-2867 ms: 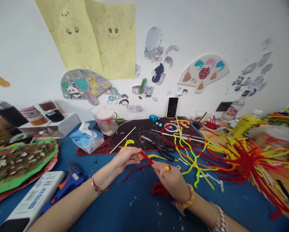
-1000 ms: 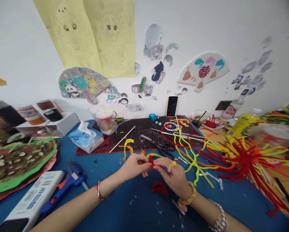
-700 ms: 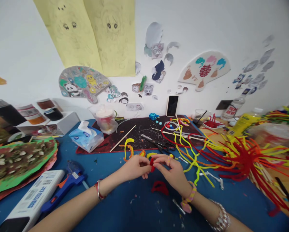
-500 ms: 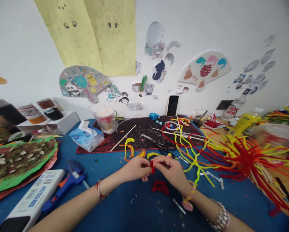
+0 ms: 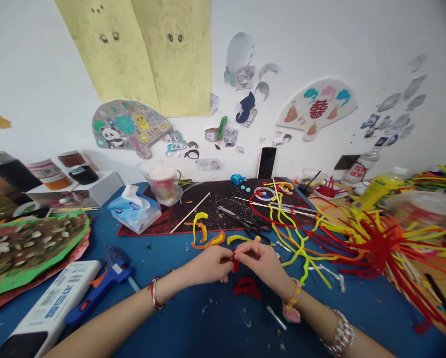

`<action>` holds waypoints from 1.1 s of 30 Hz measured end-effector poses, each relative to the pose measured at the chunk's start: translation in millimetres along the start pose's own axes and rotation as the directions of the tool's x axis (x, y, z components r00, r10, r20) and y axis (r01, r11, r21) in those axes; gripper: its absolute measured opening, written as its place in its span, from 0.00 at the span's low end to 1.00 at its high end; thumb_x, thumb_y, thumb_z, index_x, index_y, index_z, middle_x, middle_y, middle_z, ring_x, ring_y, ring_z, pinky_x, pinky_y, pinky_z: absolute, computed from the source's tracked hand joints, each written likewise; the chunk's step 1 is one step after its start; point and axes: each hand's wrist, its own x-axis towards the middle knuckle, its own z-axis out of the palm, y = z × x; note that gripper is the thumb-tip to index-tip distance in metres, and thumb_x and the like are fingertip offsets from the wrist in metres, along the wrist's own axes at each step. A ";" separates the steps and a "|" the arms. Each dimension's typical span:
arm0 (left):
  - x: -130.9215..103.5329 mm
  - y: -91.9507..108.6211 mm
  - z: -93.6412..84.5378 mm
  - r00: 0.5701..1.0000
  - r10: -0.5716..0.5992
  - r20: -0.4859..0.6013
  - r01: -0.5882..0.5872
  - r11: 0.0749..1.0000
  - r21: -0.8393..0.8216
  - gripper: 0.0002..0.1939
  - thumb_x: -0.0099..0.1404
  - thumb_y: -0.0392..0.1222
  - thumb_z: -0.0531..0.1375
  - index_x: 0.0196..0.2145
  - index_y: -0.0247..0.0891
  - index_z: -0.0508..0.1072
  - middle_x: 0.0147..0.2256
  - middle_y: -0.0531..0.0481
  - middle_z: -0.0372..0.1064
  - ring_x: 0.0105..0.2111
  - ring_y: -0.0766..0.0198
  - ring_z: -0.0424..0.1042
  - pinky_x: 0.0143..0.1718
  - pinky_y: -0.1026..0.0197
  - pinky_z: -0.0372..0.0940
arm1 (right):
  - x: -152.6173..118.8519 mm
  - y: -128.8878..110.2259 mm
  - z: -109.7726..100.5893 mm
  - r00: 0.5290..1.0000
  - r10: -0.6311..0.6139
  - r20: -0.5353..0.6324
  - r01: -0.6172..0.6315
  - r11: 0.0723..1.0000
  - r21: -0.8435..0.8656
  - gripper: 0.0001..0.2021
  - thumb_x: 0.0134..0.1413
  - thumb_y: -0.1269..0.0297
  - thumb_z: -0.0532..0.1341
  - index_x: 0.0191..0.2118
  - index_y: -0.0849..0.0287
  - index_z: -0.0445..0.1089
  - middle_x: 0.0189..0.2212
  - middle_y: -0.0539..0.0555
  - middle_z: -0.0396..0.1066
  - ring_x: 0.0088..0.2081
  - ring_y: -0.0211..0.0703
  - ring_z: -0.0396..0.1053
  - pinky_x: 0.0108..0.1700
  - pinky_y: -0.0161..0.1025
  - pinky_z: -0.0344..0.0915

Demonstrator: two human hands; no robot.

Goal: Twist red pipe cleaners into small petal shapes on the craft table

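My left hand and my right hand meet above the blue table, fingertips nearly touching. Between them both pinch a short piece of red pipe cleaner, its lower end hanging down; most of it is hidden by the fingers. Just below, a bent red pipe cleaner shape lies on the table. Beyond my hands are a yellow and orange pipe cleaner shape and a curved yellow piece. Black-handled scissors rest behind my right hand.
Left of my arm lie a blue glue gun, a white power strip and a tissue pack. A bundle of red, yellow and orange pipe cleaners spreads at the right. A phone leans on the wall.
The fingers of my left hand have curled in closer, and my right fingers have shifted slightly on the red piece. Everything on the table stays where it was.
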 end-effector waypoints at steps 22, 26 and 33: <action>4.6 -0.6 6.3 0.995 0.006 -0.100 -0.009 0.999 -0.034 0.16 0.60 0.50 0.51 0.28 0.34 0.67 0.23 0.52 0.66 0.20 0.69 0.67 0.21 0.68 0.61 | 3.9 2.3 -2.6 0.981 0.089 -0.170 -0.041 0.962 0.269 0.15 0.40 0.62 0.66 0.26 0.57 0.56 0.24 0.48 0.68 0.28 0.37 0.66 0.35 0.37 0.63; 4.4 -4.4 9.3 0.992 0.031 -0.118 -0.028 0.999 0.031 0.17 0.61 0.50 0.49 0.26 0.34 0.67 0.22 0.51 0.67 0.21 0.68 0.68 0.22 0.68 0.61 | 3.1 4.6 -1.8 0.982 0.090 -0.165 -0.042 0.960 0.277 0.16 0.41 0.62 0.66 0.25 0.57 0.55 0.24 0.47 0.68 0.27 0.37 0.66 0.35 0.37 0.63; 3.9 -6.6 13.1 0.981 0.114 -0.158 -0.087 0.981 0.172 0.19 0.64 0.47 0.46 0.25 0.35 0.69 0.21 0.51 0.68 0.21 0.68 0.68 0.24 0.68 0.60 | 2.8 -3.4 -0.6 0.973 0.114 -0.199 -0.058 0.962 0.267 0.19 0.39 0.61 0.66 0.24 0.56 0.51 0.22 0.47 0.67 0.26 0.37 0.66 0.34 0.38 0.63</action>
